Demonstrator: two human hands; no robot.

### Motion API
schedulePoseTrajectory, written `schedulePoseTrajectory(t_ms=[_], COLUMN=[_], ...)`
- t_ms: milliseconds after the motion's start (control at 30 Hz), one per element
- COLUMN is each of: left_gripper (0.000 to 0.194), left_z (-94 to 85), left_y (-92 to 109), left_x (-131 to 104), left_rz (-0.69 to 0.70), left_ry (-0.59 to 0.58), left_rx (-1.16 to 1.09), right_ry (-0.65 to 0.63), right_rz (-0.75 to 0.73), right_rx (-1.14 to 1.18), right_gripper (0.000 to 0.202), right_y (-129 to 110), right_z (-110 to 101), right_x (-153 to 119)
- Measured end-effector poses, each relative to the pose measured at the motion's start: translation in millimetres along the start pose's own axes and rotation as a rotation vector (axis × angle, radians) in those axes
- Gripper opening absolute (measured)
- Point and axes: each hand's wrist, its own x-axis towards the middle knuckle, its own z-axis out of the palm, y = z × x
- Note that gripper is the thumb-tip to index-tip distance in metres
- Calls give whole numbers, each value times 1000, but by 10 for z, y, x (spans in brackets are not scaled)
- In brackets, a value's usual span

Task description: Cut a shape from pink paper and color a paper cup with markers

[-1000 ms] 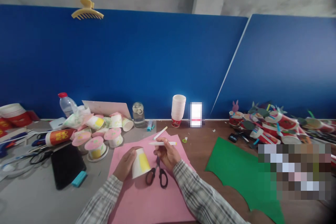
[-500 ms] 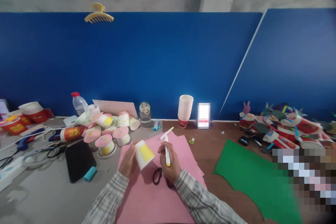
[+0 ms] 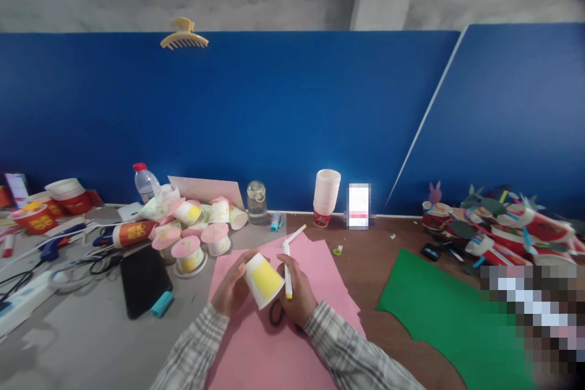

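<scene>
A white paper cup (image 3: 264,281) with a yellow coloured patch is tilted in my left hand (image 3: 231,290), whose fingers wrap its left side. My right hand (image 3: 298,292) grips a white marker (image 3: 287,273) with a yellow end pointing down, close to the cup's right rim. Beneath both hands lie pink paper sheets (image 3: 269,361). Dark-handled scissors (image 3: 276,313) rest on the pink paper, partly hidden by the cup and my right hand. Another white pen (image 3: 296,234) lies at the paper's far edge.
Decorated cups (image 3: 189,254), a black tablet-like slab (image 3: 145,282) and a teal cap-like piece (image 3: 162,303) are at left. A glass jar (image 3: 257,202) and stacked cups (image 3: 326,196) stand behind. Green paper (image 3: 425,311) and piled cup crafts (image 3: 503,225) lie right.
The cup has moved right, closer to my right hand, and its yellow side faces the camera more. My left hand moved with it. The whole view has shifted slightly.
</scene>
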Motion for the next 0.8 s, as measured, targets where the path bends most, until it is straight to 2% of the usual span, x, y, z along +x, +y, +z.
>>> schedulePoseTrajectory(t_ms=[100, 167, 300, 600, 800], left_gripper=[53, 52, 55, 70, 83], left_z=[3, 13, 41, 116, 77], left_y=[1, -17, -75, -77, -91], left_x=[13, 29, 47, 23, 49], left_rz=[20, 42, 21, -4, 3], left_ry=[10, 48, 116, 58, 55], left_rx=[-7, 1, 25, 2, 93], right_ry=[6, 55, 157, 111, 119], right_rz=[17, 13, -82, -205, -266], right_rx=[-18, -38, -123, -333, -401], right_gripper=[65, 65, 69, 68, 62], right_y=[10, 39, 128, 137, 94], right_z=[-6, -10, -14, -20, -35], right_x=[-1, -5, -26, -54, -35])
